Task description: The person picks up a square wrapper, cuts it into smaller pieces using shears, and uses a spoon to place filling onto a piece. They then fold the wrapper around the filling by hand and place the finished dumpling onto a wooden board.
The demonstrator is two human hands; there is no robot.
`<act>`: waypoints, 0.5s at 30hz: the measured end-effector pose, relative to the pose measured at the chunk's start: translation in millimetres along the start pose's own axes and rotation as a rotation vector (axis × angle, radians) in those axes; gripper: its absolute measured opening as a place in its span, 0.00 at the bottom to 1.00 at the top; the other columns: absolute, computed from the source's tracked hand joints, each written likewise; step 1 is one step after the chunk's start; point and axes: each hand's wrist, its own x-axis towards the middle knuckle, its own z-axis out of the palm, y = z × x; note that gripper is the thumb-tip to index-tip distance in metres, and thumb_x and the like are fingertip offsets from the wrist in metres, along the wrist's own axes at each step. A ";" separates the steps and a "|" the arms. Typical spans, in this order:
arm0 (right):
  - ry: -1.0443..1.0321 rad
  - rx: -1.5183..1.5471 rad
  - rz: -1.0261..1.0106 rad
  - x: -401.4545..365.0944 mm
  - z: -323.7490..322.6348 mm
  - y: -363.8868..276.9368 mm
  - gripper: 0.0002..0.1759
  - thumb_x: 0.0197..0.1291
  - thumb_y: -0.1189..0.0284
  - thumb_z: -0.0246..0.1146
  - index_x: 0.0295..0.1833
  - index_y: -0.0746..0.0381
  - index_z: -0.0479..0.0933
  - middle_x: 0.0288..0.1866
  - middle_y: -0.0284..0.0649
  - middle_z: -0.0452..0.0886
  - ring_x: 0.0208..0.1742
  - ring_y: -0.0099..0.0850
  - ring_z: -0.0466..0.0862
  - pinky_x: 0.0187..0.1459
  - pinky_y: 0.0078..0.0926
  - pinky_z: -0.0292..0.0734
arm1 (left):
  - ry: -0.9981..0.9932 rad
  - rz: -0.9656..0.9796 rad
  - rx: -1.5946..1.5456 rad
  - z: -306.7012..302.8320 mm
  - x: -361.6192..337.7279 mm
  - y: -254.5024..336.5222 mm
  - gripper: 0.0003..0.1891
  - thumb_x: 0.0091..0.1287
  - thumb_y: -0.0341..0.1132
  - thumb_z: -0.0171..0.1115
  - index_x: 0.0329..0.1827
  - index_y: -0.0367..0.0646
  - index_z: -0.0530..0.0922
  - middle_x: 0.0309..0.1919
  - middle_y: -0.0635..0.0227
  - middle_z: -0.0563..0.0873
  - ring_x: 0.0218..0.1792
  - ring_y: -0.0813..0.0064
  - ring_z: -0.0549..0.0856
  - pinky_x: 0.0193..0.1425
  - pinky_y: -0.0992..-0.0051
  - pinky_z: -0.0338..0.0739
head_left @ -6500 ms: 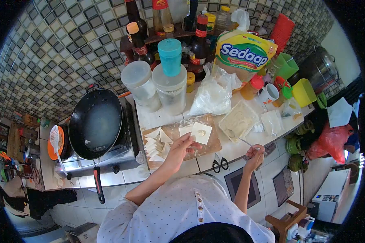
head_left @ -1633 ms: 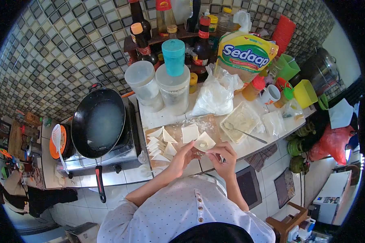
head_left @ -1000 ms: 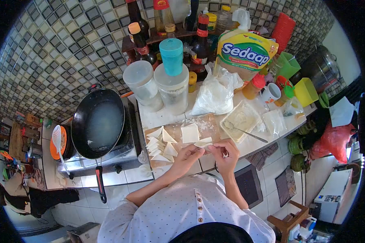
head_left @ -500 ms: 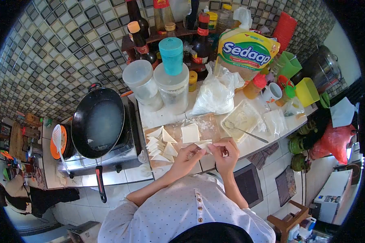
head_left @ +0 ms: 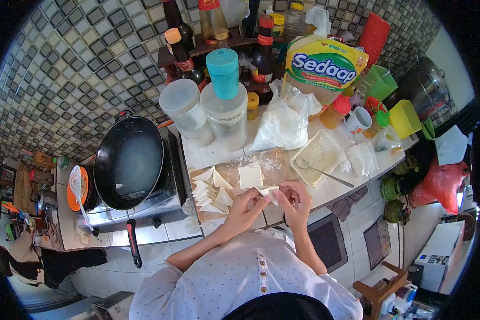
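Between my two hands, in front of the board's near edge, is a folded dough wrapper [head_left: 268, 191]. My left hand [head_left: 245, 210] pinches its left side and my right hand [head_left: 295, 202] pinches its right side. Just beyond lies a stack of square wrappers [head_left: 250, 175] on the floured wooden board [head_left: 274, 162]. Several folded triangular pieces [head_left: 210, 193] sit on the board's left part. Right of the board, a plastic tub [head_left: 325, 152] of pale paste holds a metal spoon [head_left: 333, 177].
A black pan [head_left: 129, 160] with cloudy liquid stands on the stove [head_left: 170, 186] at left, its handle [head_left: 133, 245] jutting over the counter edge. Behind the board are lidded jars [head_left: 224, 120], a bag of white powder [head_left: 282, 125] and an oil pouch [head_left: 325, 69]. A slotted spoon [head_left: 76, 184] lies far left.
My fingers have shifted very slightly around the wrapper, which both hands still hold. The view has moved a little.
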 end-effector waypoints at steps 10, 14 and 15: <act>-0.069 -0.026 -0.053 0.9 -0.8 6.5 0.04 0.51 0.79 0.62 0.29 0.67 0.73 0.31 0.33 0.72 0.26 0.14 0.66 0.26 0.11 0.59 | -0.029 0.001 0.000 -2.1 0.8 -0.6 0.09 0.65 0.33 0.53 0.37 0.34 0.76 0.29 0.70 0.80 0.34 0.83 0.75 0.41 0.81 0.68; -0.053 0.019 -0.055 1.0 1.3 5.3 0.04 0.50 0.78 0.63 0.29 0.66 0.75 0.28 0.31 0.72 0.24 0.14 0.65 0.23 0.12 0.57 | 0.065 0.095 -0.092 3.3 2.2 -1.5 0.12 0.63 0.34 0.56 0.26 0.34 0.73 0.20 0.67 0.75 0.24 0.84 0.71 0.27 0.81 0.64; -0.057 0.047 -0.048 0.3 1.6 6.8 0.04 0.50 0.78 0.63 0.29 0.66 0.74 0.27 0.31 0.72 0.24 0.14 0.65 0.23 0.12 0.57 | 0.055 0.080 -0.082 2.3 1.8 -3.7 0.11 0.63 0.34 0.56 0.26 0.34 0.73 0.20 0.67 0.76 0.24 0.84 0.71 0.28 0.81 0.65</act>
